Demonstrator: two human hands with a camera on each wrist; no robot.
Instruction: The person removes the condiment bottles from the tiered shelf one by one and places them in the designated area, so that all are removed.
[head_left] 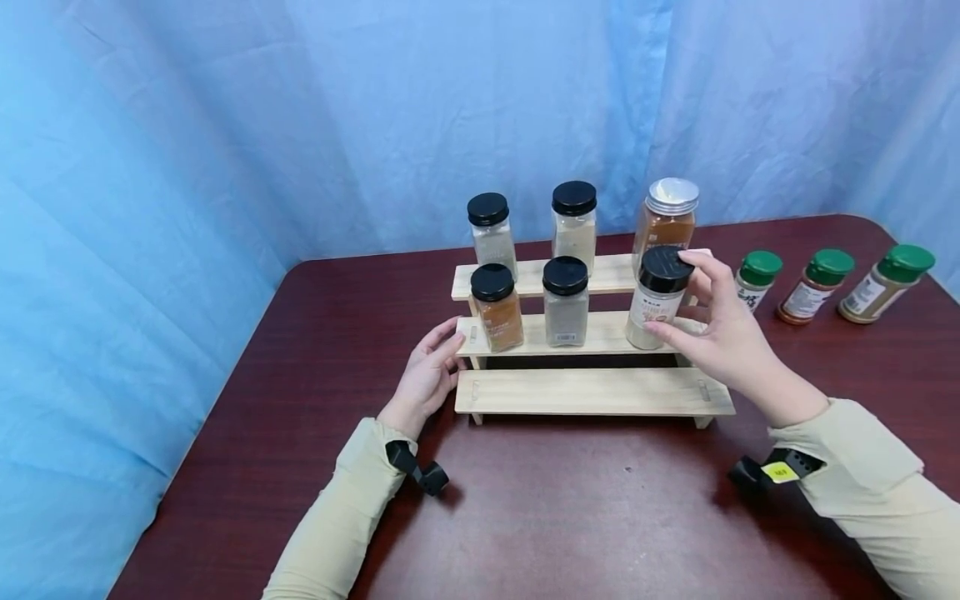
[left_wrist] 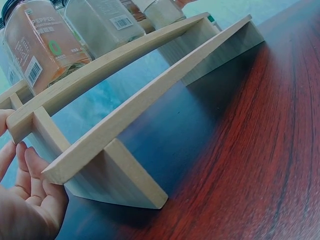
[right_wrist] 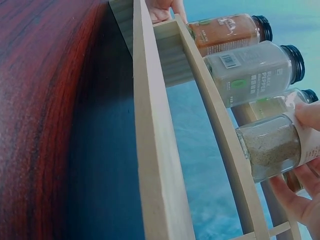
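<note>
Head view: the right hand [head_left: 722,327] clamps thumb and fingers round a white-labelled jar [head_left: 651,308] at the right of the middle tier [head_left: 607,333]; the left hand [head_left: 423,377] pinches that tier's left end. Probably stiff, slippery and breakable, the jar suits a hold round its body.

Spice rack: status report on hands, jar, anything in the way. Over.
Right hand gripping white-labelled, black-lidded jar at right end of middle shelf. Left hand holding that shelf's left end. Silver-lidded jar close behind; nothing seen blocking.

The right hand [right_wrist: 301,200] grips a jar [right_wrist: 271,147] by the rack [right_wrist: 156,130].
</note>
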